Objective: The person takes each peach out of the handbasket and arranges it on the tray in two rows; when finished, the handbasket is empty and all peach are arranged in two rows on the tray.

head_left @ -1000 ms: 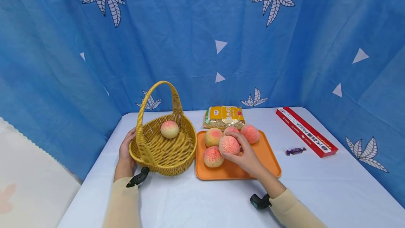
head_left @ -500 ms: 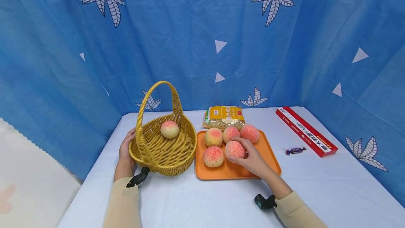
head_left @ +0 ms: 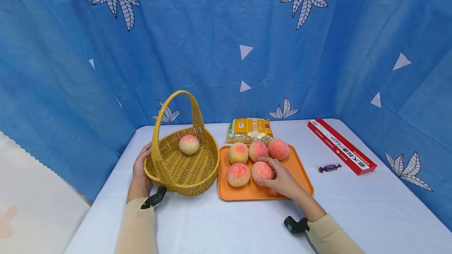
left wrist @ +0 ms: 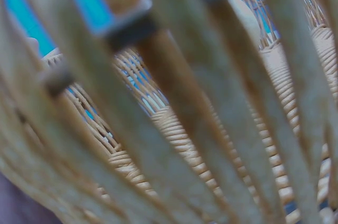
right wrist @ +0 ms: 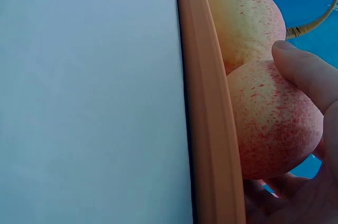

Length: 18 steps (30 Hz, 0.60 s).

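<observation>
My right hand point(head_left: 280, 177) holds a pink-speckled peach point(head_left: 262, 171) on the orange tray point(head_left: 229, 194). In the right wrist view, the thumb lies on top of this peach point(right wrist: 274, 121) and the fingers curl round its far side. Beside it on the tray sit another speckled peach point(head_left: 238, 175), a yellowish peach point(head_left: 238, 153) and two pinker peaches behind. Against the left outer side of the yellow wicker basket point(head_left: 183, 188) rests my left hand point(head_left: 140, 167), its fingers along the wall and its thumb hidden. One peach point(head_left: 189, 144) lies inside the basket.
Behind the tray lies a yellow bag of pasta point(head_left: 250, 130). To the right are a long red pasta box point(head_left: 341, 146) and a purple wrapped candy point(head_left: 329, 168). The tall basket handle point(head_left: 176, 96) arches above the basket. A blue curtain surrounds the white table.
My right hand has lowered the peach and shifted it slightly right, down onto the tray, uncovering the peach behind. Over the last half second it barely moves. Left hand and basket stay put.
</observation>
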Motion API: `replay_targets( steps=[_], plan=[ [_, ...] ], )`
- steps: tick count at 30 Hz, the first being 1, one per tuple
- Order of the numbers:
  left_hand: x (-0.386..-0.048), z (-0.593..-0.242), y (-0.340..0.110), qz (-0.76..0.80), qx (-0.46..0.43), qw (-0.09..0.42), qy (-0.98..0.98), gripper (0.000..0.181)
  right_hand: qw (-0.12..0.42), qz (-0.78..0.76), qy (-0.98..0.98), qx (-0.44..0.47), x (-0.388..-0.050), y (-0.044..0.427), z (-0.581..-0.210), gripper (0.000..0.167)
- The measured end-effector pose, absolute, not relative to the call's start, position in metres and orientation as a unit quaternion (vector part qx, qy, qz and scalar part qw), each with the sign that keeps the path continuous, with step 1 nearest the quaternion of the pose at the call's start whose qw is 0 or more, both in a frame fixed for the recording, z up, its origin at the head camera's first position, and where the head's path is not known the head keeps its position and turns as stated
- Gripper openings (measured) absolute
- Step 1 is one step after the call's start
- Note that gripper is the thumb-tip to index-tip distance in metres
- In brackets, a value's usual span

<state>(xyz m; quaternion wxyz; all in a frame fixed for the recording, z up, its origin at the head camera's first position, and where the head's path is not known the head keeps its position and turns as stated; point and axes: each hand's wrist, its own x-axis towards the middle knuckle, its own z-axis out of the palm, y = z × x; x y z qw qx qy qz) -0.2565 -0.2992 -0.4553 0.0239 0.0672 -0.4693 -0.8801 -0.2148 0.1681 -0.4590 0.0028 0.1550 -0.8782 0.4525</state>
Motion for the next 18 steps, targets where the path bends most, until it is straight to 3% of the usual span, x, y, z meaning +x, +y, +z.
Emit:
replay_targets(
  steps=[18],
  plan=[
    [-0.2580, -0.4557, -0.2994, -0.870, 0.077, 0.027, -0.486, 0.035, -0.021, 0.439, -0.889, 0.131, -0.2148, 0.1673, -0.4583, 0.073]
  ],
)
